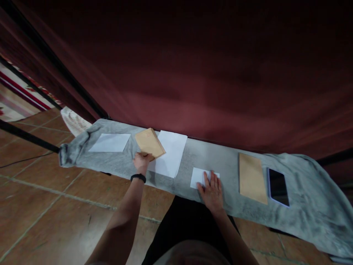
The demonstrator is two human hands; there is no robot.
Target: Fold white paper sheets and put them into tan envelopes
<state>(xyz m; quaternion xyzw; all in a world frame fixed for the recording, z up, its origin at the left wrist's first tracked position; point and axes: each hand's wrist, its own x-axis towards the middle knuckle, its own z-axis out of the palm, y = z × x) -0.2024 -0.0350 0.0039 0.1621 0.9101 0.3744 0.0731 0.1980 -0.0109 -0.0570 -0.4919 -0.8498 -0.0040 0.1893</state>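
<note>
At the near corner of a small stack of brown envelopes (150,141), my left hand (142,161) has its fingers closed on the edge. The stack lies at a slant, partly over a pile of white paper sheets (171,152). My right hand (213,191) rests with fingers spread on a small folded white paper (196,177), pressing it flat against the grey cloth. Part of that paper is hidden under the hand. Left of the stack lies a separate white sheet (110,142).
Right of my right hand a larger brown envelope (251,178) lies beside a dark-screened phone (278,187). Grey cloth (220,152) covers the narrow surface. A dark red curtain (193,92) hangs behind it, with black metal bars (30,138) at the left.
</note>
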